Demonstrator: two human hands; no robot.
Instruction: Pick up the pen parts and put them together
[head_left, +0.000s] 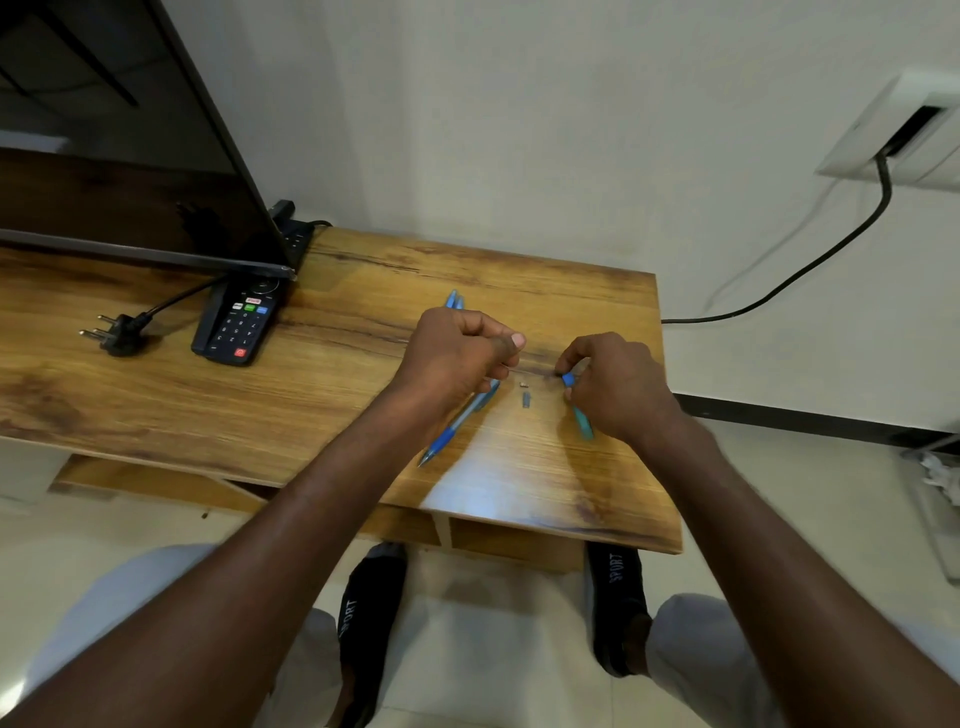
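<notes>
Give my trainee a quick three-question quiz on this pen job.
1. True or false: the remote lies partly under the screen.
2. Which hand pinches the blue pen barrel: A left, B right?
3. What lies on the table between the hands?

Key:
1. True.
2. B; the right hand pinches it, while the left hand is curled above a whole pen.
3. Two small pen parts.

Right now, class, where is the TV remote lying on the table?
In the head view the TV remote lies on the left part of the wooden table, just under the screen's lower corner, with the loose black plug to its left.
</notes>
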